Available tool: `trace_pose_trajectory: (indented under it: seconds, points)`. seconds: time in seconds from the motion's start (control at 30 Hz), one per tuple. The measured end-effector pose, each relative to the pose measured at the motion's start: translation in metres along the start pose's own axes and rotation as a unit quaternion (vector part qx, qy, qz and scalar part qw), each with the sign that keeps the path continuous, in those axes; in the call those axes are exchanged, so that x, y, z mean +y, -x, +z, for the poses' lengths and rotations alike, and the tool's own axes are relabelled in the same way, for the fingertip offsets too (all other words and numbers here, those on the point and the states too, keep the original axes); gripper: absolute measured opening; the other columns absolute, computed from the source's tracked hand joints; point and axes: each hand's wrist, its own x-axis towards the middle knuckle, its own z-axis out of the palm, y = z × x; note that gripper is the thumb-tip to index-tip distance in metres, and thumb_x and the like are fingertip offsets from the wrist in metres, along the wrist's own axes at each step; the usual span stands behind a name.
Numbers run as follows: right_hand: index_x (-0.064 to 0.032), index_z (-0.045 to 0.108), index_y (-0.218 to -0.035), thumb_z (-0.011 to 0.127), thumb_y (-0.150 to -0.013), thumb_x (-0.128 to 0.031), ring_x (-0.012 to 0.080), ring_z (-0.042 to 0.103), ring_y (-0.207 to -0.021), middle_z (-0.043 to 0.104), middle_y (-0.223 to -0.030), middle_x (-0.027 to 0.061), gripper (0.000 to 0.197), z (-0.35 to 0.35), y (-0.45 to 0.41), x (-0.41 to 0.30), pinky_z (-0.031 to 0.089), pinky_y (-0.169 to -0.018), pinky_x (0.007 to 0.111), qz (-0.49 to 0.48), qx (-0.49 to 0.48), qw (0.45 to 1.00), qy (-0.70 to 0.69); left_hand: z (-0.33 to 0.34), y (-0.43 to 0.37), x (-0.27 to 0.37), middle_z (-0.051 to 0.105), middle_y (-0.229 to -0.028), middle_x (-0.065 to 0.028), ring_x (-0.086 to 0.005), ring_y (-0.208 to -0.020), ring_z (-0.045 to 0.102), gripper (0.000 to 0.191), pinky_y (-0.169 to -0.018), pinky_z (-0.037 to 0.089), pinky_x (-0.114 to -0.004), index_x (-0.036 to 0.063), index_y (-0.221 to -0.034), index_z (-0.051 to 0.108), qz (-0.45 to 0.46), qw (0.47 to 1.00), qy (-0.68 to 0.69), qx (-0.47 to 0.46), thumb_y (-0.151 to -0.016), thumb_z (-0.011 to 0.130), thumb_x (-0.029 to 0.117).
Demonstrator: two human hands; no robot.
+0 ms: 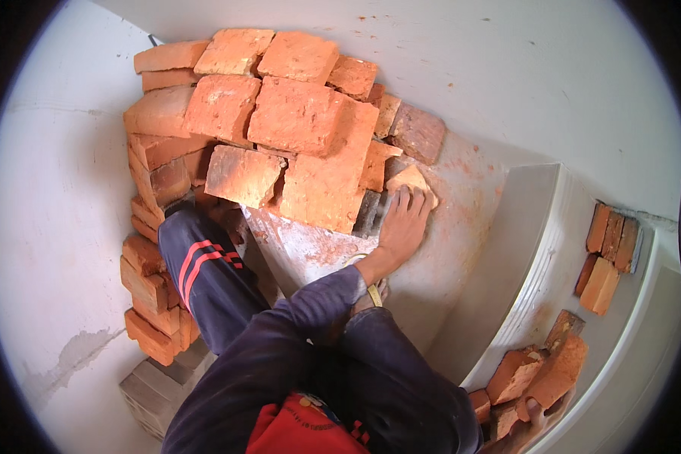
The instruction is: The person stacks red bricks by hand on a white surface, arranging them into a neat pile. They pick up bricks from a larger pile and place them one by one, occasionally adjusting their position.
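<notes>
My left hand reaches forward, its fingers draped over a pale broken brick at the right foot of a brick pile. Its thumb is hidden, so a grip on the piece cannot be told. At the lower right, my right hand has its thumb and fingers around the end of an orange brick, which lies tilted over other bricks on a step. Ahead of me the pile of orange clay bricks leans in the wall corner. A large flat brick lies at its near side.
My bent knee is close against the left stack. Grey blocks stand behind it. A pale step rises on the right, with a small brick stack against the wall. Red brick dust marks the floor.
</notes>
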Motion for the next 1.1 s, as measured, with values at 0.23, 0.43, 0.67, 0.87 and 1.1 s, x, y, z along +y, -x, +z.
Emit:
trace_pose_trajectory:
  seconds: [0.23, 0.43, 0.67, 0.87, 1.1]
  points:
    - [0.0048, 0.045, -0.132, 0.078, -0.052, -0.035, 0.0263, 0.058, -0.103, 0.056, -0.114, 0.0165, 0.095, 0.07, 0.007, 0.026, 0.047, -0.088, 0.038, 0.101, 0.058, 0.984, -0.136, -0.02, -0.003, -0.05, 0.045, -0.138, -0.0204, -0.0398, -0.137, 0.037, 0.04, -0.118, 0.026, -0.05, 0.0045, -0.127, 0.053, 0.135, 0.985, 0.043, -0.095, -0.087, 0.051, 0.007]
    - [0.0026, 0.05, -0.13, 0.08, -0.053, -0.032, 0.0267, 0.058, -0.104, 0.057, -0.113, 0.014, 0.089, 0.107, 0.002, 0.053, 0.048, -0.088, 0.037, 0.161, -0.068, 0.966, -0.19, 0.0, -0.003, -0.04, 0.045, -0.142, -0.0167, -0.0323, -0.138, 0.037, 0.035, -0.116, 0.028, -0.046, 0.0057, -0.125, 0.055, 0.188, 0.978, -0.077, -0.035, -0.092, 0.051, 0.016]
    - [-0.0035, 0.054, -0.126, 0.084, -0.053, -0.024, 0.0252, 0.059, -0.103, 0.059, -0.111, 0.0111, 0.082, 0.138, 0.017, 0.088, 0.046, -0.092, 0.038, 0.235, -0.1, 0.95, -0.179, 0.008, -0.012, -0.031, 0.046, -0.143, -0.011, -0.0292, -0.134, 0.041, 0.035, -0.11, 0.034, -0.044, 0.0082, -0.124, 0.057, 0.149, 0.986, -0.075, -0.011, -0.092, 0.054, 0.021]
    - [-0.0037, 0.054, -0.125, 0.084, -0.052, -0.023, 0.0248, 0.058, -0.1, 0.058, -0.106, 0.0089, 0.082, 0.153, 0.031, 0.087, 0.046, -0.093, 0.039, 0.287, -0.116, 0.935, -0.174, -0.003, -0.02, -0.028, 0.046, -0.143, -0.0131, -0.0316, -0.136, 0.039, 0.031, -0.112, 0.034, -0.043, 0.008, -0.121, 0.058, 0.142, 0.987, -0.057, -0.051, -0.091, 0.054, 0.016]
    - [-0.0032, 0.053, -0.128, 0.083, -0.056, -0.024, 0.0243, 0.059, -0.105, 0.059, -0.112, 0.0113, 0.081, 0.163, 0.021, 0.078, 0.046, -0.093, 0.038, 0.26, -0.144, 0.939, -0.172, -0.011, -0.01, -0.046, 0.043, -0.145, -0.0142, -0.0334, -0.138, 0.036, 0.03, -0.117, 0.03, -0.045, 0.0069, -0.119, 0.059, 0.184, 0.977, -0.03, -0.099, -0.09, 0.054, 0.013]
